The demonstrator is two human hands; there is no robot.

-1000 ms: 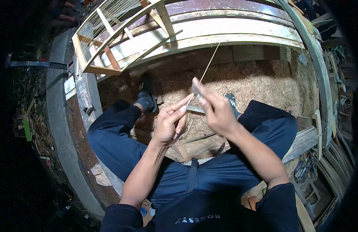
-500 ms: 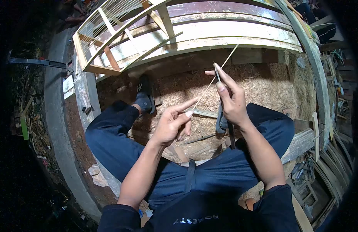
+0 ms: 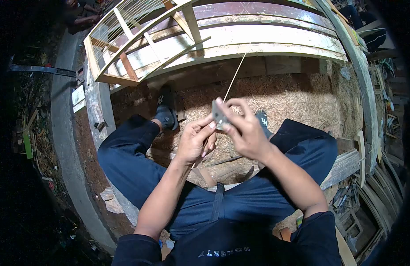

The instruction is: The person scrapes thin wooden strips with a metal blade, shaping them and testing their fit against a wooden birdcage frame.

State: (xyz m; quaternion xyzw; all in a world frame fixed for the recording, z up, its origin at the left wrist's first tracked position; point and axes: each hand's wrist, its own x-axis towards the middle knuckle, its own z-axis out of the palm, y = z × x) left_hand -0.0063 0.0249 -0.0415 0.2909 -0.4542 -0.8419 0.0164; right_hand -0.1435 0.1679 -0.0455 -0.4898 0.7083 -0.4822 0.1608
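My left hand (image 3: 194, 141) is closed, with thumb and fingertips pinching the near end of a thin pale bamboo stick (image 3: 235, 76). The stick slants up and away towards the edge of the planks. Right beside those fingertips, my right hand (image 3: 247, 132) is closed around a flat grey metal blade (image 3: 217, 114), its face turned towards me. The blade lies across the stick close to the left fingers. The right fingers and the blade hide part of the stick, and I cannot make out the blade's handle.
A curved wooden frame with thin bars (image 3: 120, 40) rests on the planked bench (image 3: 258, 35) ahead. Wood shavings (image 3: 284, 97) cover the ground between my feet. A thick post (image 3: 366, 97) stands at right, beside bundled strips (image 3: 382, 199). Another person (image 3: 83, 15) sits at the far left.
My right hand has moved left and down to my left hand, turning the blade flat side towards me. The stick's far end has swung left and now points more steeply upward.
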